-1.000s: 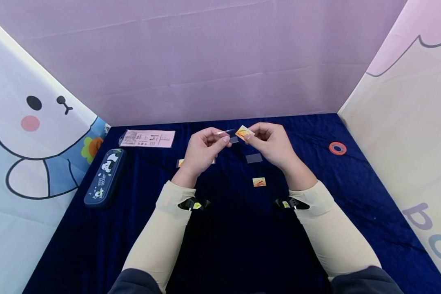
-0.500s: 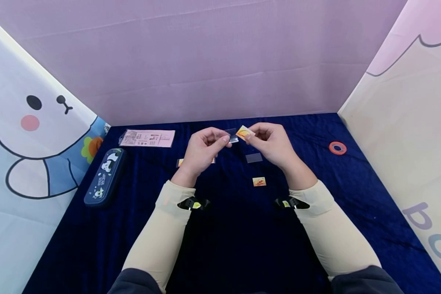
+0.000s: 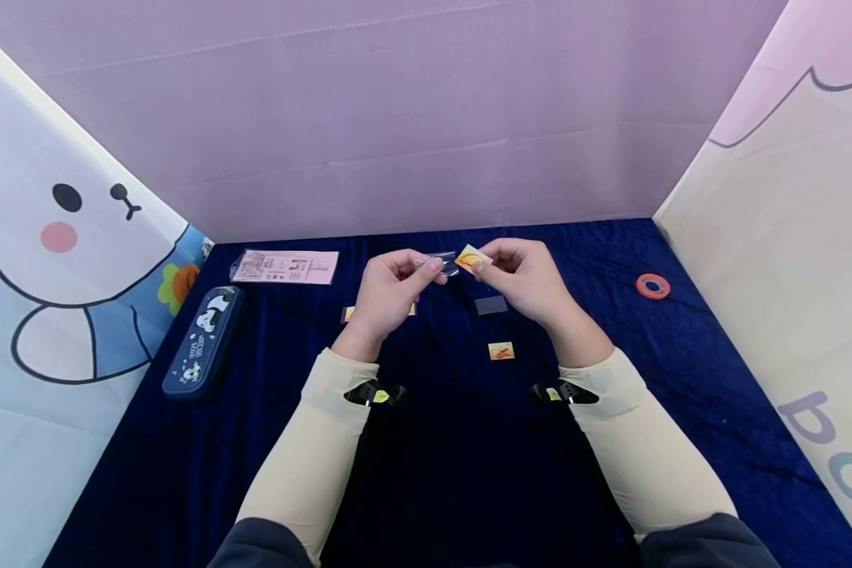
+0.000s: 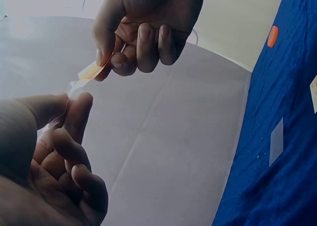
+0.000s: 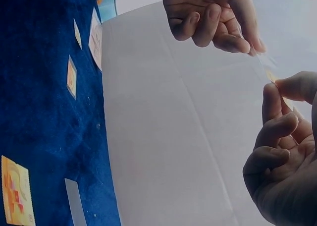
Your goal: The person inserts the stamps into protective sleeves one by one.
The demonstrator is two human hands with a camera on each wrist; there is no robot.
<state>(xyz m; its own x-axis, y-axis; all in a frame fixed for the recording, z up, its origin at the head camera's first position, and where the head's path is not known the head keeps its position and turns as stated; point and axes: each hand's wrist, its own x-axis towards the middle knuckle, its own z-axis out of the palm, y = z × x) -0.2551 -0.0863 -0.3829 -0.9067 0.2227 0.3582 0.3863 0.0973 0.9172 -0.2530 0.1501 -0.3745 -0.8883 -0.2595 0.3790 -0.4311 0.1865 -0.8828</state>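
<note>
My left hand (image 3: 390,288) pinches a small clear plastic sleeve (image 3: 447,261) between thumb and forefinger, above the cloth. Facing it, my right hand (image 3: 528,276) pinches a yellow-orange postage stamp (image 3: 471,258) by its edge. In the left wrist view the stamp (image 4: 89,71) is very close to the sleeve's end; glare hides whether its corner is inside. Below my right hand, another clear sleeve (image 3: 491,305) lies flat. Nearer to me lies a second stamp (image 3: 500,351), its toothed edge visible in the right wrist view (image 5: 17,192).
Two sleeved stamps, one of them this stamp (image 5: 72,78), lie partly behind my left wrist. At the left are a pink printed slip (image 3: 284,267) and a panda pencil case (image 3: 202,343). A red ring-shaped roll (image 3: 652,286) lies right. Fabric walls (image 3: 426,118) enclose the blue cloth.
The clear sleeve has tilted slightly in my left fingers, and its glare has shifted. Both hands and the stamp stay almost in place.
</note>
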